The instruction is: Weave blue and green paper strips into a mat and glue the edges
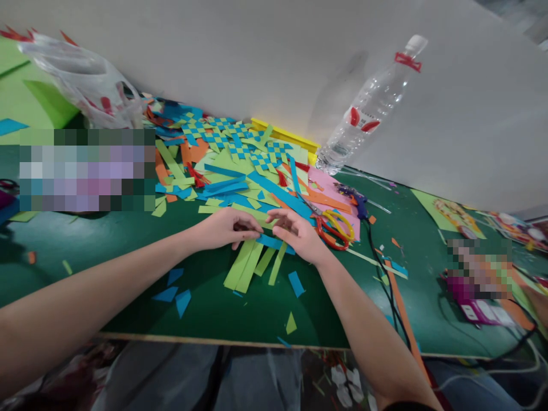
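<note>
Forearms, both bare, enter from the lower edge and cross the near rim of the green table [128, 257], meeting at the middle of the surface.

Left hand [229, 228]: knuckles up, fingers bunched and pointing right, tips pressed down where a blue strip [274, 244] crosses the green strips [246, 267]. Whether it pinches the paper or only pins it cannot be told.

Right hand [299, 234]: half curled, thumb apart from the fingers, lying over the right end of the blue strip. A firm hold cannot be confirmed. The two sets of fingertips are just beside each other.

Green strips fan out toward the camera from under both hands, lying flat on the table. Small blue and green offcuts [177, 297] are scattered near them.

Scissors [336, 228], with yellow and red handles, lie just beside the right hand, partly on a pink sheet [329, 185]. A black cable [385, 274] runs past them toward the table's near edge.

Beyond the hands is a loose heap of cut paper with blue-and-green woven pieces [240, 142] on top. A clear bottle [372, 105] leans against the white wall at the back right; a clear plastic bag [85, 85] sits at the back left
</note>
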The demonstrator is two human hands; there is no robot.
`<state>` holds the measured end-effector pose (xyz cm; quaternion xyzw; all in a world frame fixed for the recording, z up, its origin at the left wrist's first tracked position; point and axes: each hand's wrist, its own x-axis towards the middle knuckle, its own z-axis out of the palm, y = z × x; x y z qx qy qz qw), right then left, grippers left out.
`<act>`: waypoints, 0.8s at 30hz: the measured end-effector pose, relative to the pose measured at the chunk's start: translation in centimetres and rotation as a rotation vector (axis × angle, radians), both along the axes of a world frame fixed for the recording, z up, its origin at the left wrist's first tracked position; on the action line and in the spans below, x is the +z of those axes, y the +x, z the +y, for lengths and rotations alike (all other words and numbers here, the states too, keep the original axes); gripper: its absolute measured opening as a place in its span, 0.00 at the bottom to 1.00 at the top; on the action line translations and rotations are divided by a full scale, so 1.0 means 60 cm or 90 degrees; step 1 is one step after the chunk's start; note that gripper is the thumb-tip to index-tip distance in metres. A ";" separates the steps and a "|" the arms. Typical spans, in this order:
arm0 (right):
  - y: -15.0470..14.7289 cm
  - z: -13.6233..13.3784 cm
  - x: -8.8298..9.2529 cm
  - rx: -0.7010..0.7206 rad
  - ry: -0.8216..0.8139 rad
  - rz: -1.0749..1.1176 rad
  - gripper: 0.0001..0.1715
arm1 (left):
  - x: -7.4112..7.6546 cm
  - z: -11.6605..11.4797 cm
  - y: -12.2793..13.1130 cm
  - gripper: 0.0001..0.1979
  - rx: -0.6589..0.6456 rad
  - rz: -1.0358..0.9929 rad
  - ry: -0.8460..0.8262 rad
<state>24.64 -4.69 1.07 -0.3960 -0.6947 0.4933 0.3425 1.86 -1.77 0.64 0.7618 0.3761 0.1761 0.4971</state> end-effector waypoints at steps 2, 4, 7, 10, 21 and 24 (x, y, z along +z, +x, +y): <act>0.000 0.002 -0.002 -0.011 -0.007 0.017 0.20 | 0.000 0.000 0.000 0.13 0.012 -0.007 0.001; -0.001 0.004 -0.005 -0.027 -0.017 0.035 0.20 | 0.000 0.001 -0.001 0.14 0.022 -0.013 0.004; 0.000 0.008 -0.007 -0.069 -0.013 0.050 0.19 | 0.001 0.002 -0.002 0.15 0.040 -0.011 0.012; 0.002 0.012 -0.011 -0.123 -0.004 0.043 0.17 | 0.001 0.003 -0.003 0.14 0.067 -0.015 0.016; 0.007 0.018 -0.019 -0.202 0.002 0.001 0.12 | -0.004 0.007 -0.005 0.15 0.127 -0.039 0.022; 0.007 0.017 -0.019 -0.200 0.013 0.004 0.13 | -0.004 0.006 -0.006 0.14 0.130 -0.038 0.024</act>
